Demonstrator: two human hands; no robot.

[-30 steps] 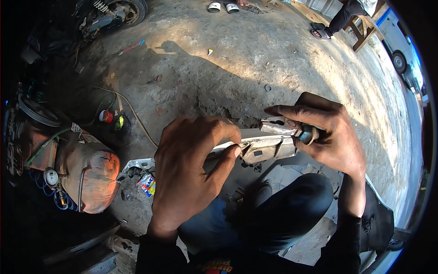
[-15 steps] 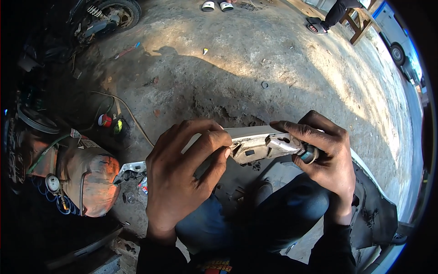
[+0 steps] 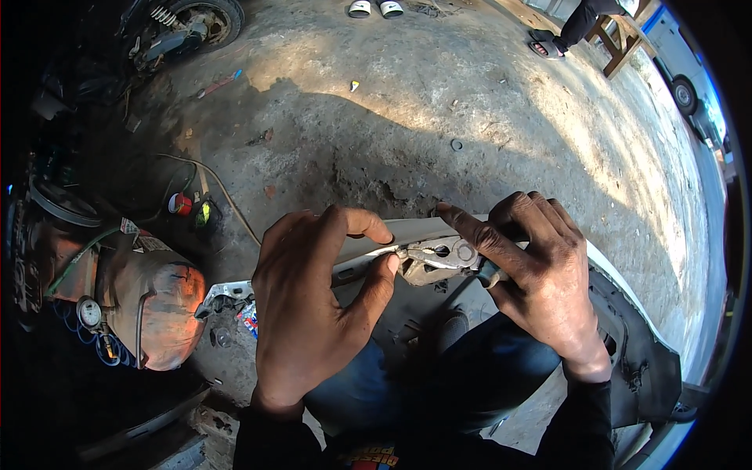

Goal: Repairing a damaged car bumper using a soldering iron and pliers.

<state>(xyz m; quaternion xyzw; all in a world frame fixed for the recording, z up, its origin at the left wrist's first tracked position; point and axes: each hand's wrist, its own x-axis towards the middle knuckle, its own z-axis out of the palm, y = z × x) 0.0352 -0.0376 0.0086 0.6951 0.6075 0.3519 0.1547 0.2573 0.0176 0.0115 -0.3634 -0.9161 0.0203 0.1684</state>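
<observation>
A long white curved vehicle panel, which looks like a car bumper (image 3: 427,228), lies across in front of my knees, its edge toward me. My left hand (image 3: 313,294) is closed over that edge, index finger on top and thumb below. My right hand (image 3: 540,270) is wrapped round a pair of pliers (image 3: 442,254) with dark green grips, its index finger stretched along the top. The metal jaws point left and meet the panel's edge right beside my left thumb tip. Whatever small piece sits at the jaw tips is too small to make out.
An orange, rusty tank (image 3: 168,313) with a pressure gauge (image 3: 90,312) stands at the left. A hose (image 3: 223,196) runs over the ground near a red can (image 3: 179,204). At the far left is a motorcycle wheel (image 3: 211,23). A person's sandalled foot (image 3: 546,48) is beside a wooden bench (image 3: 619,51).
The pliers have swung and moved left, so their jaws now reach the panel's edge by my left thumb. My right hand has shifted left with them; my left hand has hardly moved.
</observation>
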